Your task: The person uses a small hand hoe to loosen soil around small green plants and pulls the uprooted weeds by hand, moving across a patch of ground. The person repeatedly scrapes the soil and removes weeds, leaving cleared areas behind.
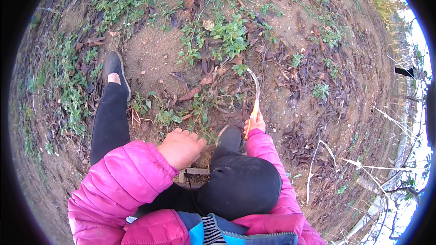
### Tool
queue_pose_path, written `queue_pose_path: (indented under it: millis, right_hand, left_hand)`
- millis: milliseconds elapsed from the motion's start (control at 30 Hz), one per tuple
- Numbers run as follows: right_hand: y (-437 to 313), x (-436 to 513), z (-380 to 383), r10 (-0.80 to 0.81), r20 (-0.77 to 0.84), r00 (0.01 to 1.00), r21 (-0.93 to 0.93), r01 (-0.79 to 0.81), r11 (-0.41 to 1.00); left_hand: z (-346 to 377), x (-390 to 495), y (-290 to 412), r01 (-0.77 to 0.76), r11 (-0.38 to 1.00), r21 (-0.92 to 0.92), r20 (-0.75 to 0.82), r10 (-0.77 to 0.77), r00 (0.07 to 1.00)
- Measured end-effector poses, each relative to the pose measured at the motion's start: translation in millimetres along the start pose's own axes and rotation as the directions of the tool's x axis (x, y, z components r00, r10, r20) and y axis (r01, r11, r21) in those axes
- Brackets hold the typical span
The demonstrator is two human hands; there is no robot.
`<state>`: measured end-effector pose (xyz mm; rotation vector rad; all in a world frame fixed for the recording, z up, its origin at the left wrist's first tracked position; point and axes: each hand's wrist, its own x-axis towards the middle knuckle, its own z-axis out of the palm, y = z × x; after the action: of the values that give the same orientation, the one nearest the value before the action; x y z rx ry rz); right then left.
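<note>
My right hand is closed around the yellow handle of a sickle, whose curved metal blade points away from me over the soil. The blade's far end lies by green weeds and dry brown leaves. Above the gap between my knees is my left hand, back upward, with the fingers curled. Whether it holds anything underneath is hidden. Small weeds grow just beyond it.
My shoes stand apart on bare soil. Part of a low frame shows between my legs. More weeds spread at left, with leaf litter and pale dry stalks at right. A bent stalk rises near my right arm.
</note>
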<state>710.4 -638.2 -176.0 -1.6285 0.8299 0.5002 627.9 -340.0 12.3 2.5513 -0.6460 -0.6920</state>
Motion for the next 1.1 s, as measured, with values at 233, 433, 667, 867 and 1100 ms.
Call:
queue_pose_path:
  millis: [233,433,667,867,1100]
  right_hand:
    - [-0.6,14.0,2.1,-0.121,-0.046,0.992,-0.122,0.114,0.986]
    - [4.2,-9.2,8.4,-0.022,-0.034,0.999,-0.122,0.018,0.992]
    - [-5.7,-10.1,6.0,0.013,0.021,1.000,-0.031,-0.012,0.999]
    - [11.2,-12.0,18.0,-0.002,0.010,1.000,-0.152,0.003,0.988]
    - [31.0,-58.3,-27.5,0.236,0.090,0.967,0.256,-0.252,0.933]
  left_hand:
    - [-6.2,3.5,6.6,0.001,0.999,-0.038,0.089,0.002,0.996]
    - [-10.2,7.0,8.4,0.006,1.000,-0.021,0.119,-0.004,0.993]
    - [-7.4,8.6,8.0,-0.044,0.999,-0.010,0.095,0.045,0.994]
    - [-5.8,6.5,4.5,-0.045,0.999,0.000,0.088,0.045,0.995]
    - [-1.0,14.0,6.6,-0.087,0.995,0.047,0.060,0.084,0.995]
